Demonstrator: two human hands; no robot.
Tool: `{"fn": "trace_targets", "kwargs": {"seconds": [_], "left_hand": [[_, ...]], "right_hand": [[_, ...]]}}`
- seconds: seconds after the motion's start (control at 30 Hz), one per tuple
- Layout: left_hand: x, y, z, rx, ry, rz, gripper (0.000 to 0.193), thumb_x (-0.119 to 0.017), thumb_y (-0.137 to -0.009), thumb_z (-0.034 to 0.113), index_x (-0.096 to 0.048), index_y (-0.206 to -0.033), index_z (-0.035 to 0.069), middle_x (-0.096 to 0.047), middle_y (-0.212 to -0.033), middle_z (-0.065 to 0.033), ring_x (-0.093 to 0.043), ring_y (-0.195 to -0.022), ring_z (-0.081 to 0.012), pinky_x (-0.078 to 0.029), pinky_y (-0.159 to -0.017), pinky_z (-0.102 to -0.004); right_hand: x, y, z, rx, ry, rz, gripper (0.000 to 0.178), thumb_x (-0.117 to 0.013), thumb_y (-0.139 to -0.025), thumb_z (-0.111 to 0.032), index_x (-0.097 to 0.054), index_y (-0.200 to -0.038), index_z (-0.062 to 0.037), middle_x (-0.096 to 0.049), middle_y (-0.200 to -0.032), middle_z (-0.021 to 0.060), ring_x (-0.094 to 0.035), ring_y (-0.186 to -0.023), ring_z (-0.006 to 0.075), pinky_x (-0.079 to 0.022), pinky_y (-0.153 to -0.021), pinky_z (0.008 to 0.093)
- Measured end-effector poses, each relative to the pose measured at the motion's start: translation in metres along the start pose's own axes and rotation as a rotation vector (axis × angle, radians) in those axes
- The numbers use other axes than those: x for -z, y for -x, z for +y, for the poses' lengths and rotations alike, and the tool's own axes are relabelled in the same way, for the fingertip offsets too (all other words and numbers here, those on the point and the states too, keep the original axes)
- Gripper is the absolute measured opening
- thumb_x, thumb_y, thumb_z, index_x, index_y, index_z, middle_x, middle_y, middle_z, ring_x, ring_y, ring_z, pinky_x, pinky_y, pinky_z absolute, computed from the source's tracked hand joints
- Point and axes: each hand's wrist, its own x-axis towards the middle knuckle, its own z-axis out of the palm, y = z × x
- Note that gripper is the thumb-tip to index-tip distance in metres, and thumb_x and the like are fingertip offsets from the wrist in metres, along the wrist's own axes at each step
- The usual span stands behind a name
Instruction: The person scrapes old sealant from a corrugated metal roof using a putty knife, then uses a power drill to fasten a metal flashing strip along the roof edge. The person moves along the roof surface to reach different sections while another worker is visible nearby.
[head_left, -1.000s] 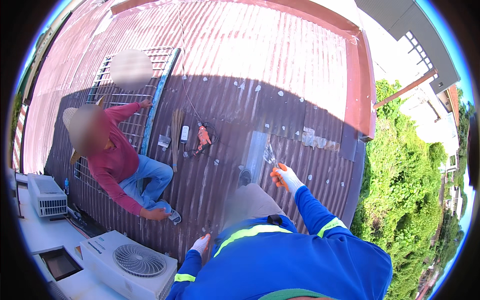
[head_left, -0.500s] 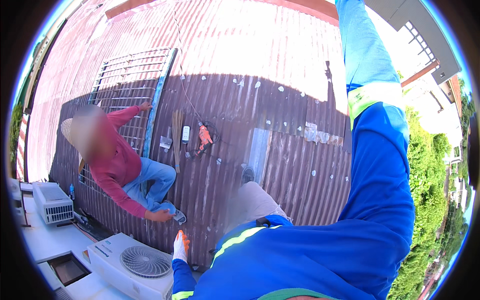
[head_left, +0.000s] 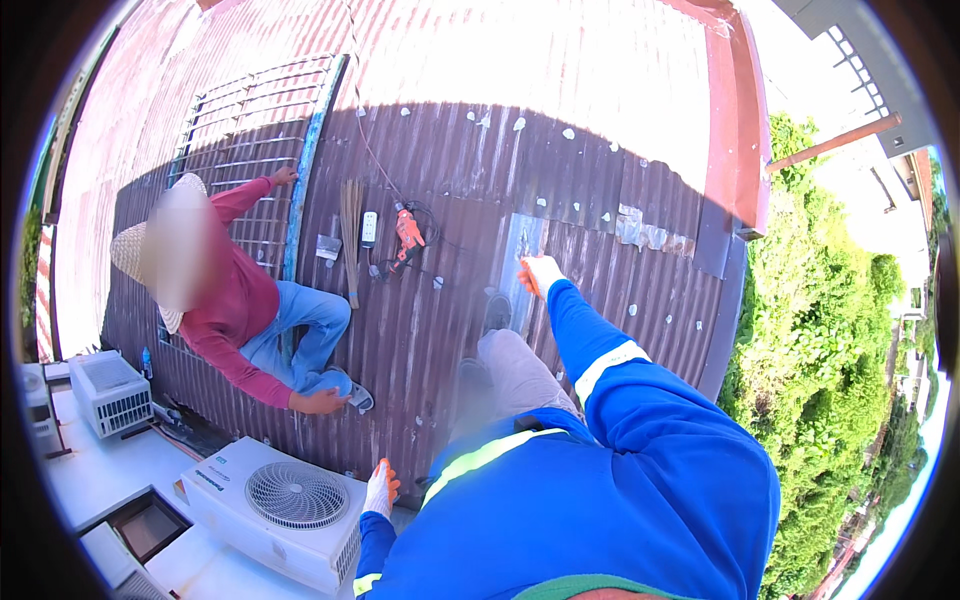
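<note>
My right hand (head_left: 541, 276), in a white glove with orange fingers, is stretched forward over a pale metal strip on the roof. Its fingers are closed, and a small, thin greyish thing (head_left: 525, 243) seems to stick out beyond them, too small to name. My left hand (head_left: 381, 489), gloved the same way, hangs low at my side near a white air-conditioner outdoor unit (head_left: 220, 475). Its fingers look loosely apart, with nothing visible in them. An orange power drill (head_left: 407, 235) with a cord lies on the corrugated roof (head_left: 420, 330), away from both hands.
A co-worker in a red top (head_left: 240, 270) crouches at the left, one hand on a metal grille (head_left: 250, 130). A stick broom (head_left: 351, 235) and a white power strip (head_left: 370, 228) lie beside the drill. Another outdoor unit (head_left: 108, 392) stands far left. Greenery (head_left: 815, 350) borders the roof's right edge.
My right arm has come down from high at the upper right to in front of me, bringing the gloved hand into view. My left hand stays low at my side.
</note>
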Motion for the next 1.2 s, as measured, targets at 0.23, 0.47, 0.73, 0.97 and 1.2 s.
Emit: {"fn": "trace_targets", "kwargs": {"seconds": [0.23,0.47,0.73,0.97,1.2], "left_hand": [[-0.004,0.0,0.045,-0.175,-0.002,-0.052,0.05,-0.064,-0.102,0.055,-0.056,-0.139,0.021,-0.062,-0.112,-0.0023,-0.056,-0.071,-0.0119,-0.04,-0.054,-0.0276],[-0.023,0.004,0.054,-0.175,-0.048,0.033,0.057,-0.063,-0.102,0.053,-0.055,-0.149,0.021,-0.063,-0.105,0.0041,-0.052,-0.076,-0.0096,-0.039,-0.065,-0.0292],[-0.01,0.003,0.01,-0.085,0.041,-0.107,0.045,-0.063,-0.103,0.051,-0.06,-0.135,0.02,-0.058,-0.095,0.0041,-0.048,-0.065,-0.0092,-0.033,-0.053,-0.0254],[-0.009,0.016,-0.006,-0.078,0.063,0.01,0.042,-0.063,-0.104,0.048,-0.061,-0.133,0.018,-0.057,-0.093,0.0044,-0.047,-0.064,-0.0081,-0.03,-0.051,-0.0248],[0.001,0.01,0.007,-0.146,-0.008,-0.063,0.061,-0.065,-0.1,0.057,-0.054,-0.147,0.02,-0.06,-0.113,-0.0002,-0.054,-0.079,-0.0125,-0.038,-0.059,-0.0263]], "right_hand": [[0.016,0.046,0.082,-0.202,0.063,0.013,0.018,-0.067,-0.093,-0.016,-0.066,-0.097,0.0021,-0.065,-0.073,0.0139,-0.064,-0.059,0.0259,-0.048,-0.049,0.0394],[0.035,0.02,-0.148,0.503,-0.023,-0.01,0.02,-0.059,-0.102,-0.02,-0.059,-0.117,-0.0073,-0.066,-0.092,0.006,-0.061,-0.068,0.0141,-0.046,-0.053,0.0301],[0.023,0.031,-0.053,0.21,0.04,-0.025,0.042,-0.065,-0.101,-0.027,-0.053,-0.135,-0.004,-0.068,-0.097,0.0103,-0.062,-0.069,0.0181,-0.048,-0.054,0.0314],[0.065,0.072,0.095,-0.048,0.138,-0.007,0.059,-0.061,-0.101,-0.022,-0.041,-0.155,-0.0101,-0.069,-0.095,0.0067,-0.06,-0.064,0.0162,-0.047,-0.051,0.0325],[0.15,0.123,0.146,-0.096,0.351,-0.031,0.011,-0.058,-0.101,-0.02,-0.061,-0.109,-0.0147,-0.063,-0.083,0.0025,-0.059,-0.057,0.0147,-0.043,-0.044,0.0311]]}}
